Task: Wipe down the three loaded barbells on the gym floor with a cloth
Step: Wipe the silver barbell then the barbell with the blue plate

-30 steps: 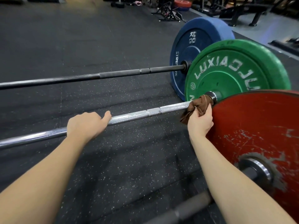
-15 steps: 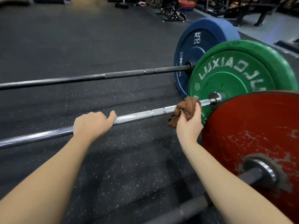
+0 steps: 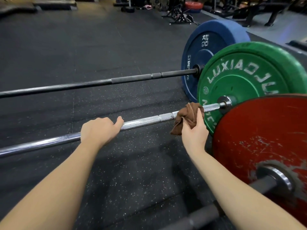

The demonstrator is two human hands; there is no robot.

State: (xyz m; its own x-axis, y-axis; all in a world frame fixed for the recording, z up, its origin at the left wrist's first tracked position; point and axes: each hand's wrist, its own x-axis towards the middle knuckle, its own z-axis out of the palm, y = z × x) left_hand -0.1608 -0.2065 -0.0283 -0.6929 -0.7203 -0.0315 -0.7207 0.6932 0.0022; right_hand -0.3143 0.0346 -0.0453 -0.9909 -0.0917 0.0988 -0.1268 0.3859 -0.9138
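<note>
Dark speckled rubber gym floor [image 3: 116, 171], racks and benches at the back. Three barbells lie side by side. Left hand [image 3: 101, 130] is on the chrome bar [image 3: 146, 121] of the middle one, fingers curled over it. Right hand [image 3: 194, 132] grips the brown cloth [image 3: 187, 117], bunched round the same bar just short of the green plate [image 3: 240, 90]. That plate reads "LUXIAOJU", rest cut off. Far black bar [image 3: 132, 79] carries the blue plate [image 3: 209, 52], marked "KG" and "STRE…". Near dark bar [image 3: 202, 216] carries the scuffed red plate [image 3: 259, 138].

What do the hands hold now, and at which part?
The left hand grips the middle barbell by its shaft. The right hand holds the brown cloth, bunched round that shaft near the green plate.
</note>
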